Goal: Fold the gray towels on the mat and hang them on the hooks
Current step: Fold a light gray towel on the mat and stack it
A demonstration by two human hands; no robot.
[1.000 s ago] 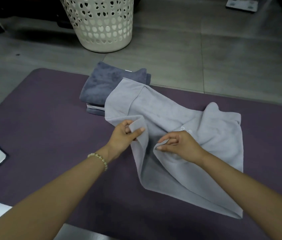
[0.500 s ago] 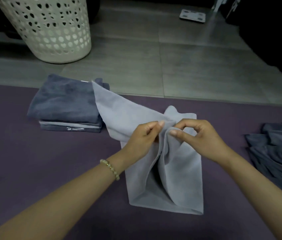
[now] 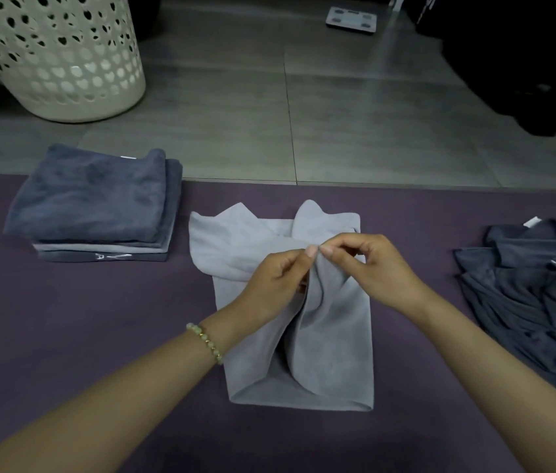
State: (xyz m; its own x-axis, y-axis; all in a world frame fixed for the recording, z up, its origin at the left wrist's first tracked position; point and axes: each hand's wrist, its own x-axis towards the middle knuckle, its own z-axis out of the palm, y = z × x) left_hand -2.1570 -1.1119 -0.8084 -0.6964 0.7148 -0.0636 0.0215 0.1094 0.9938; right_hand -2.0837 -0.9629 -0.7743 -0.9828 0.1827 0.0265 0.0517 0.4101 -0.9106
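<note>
Nearest the camera, on a purple mat (image 3: pixel 82 319), lies a light gray towel (image 3: pixel 334 336), its middle lifted into a ridge. The left hand (image 3: pixel 276 278) and right hand (image 3: pixel 372 264) both pinch that ridge, hiding the fold beneath. Farther left sits a stack of folded towels (image 3: pixel 92 199). To the right, a rumpled dark towel pile (image 3: pixel 535 302) runs off frame. Beyond, on the floor, a white laundry basket (image 3: pixel 54 56) is cut off at the top.
</note>
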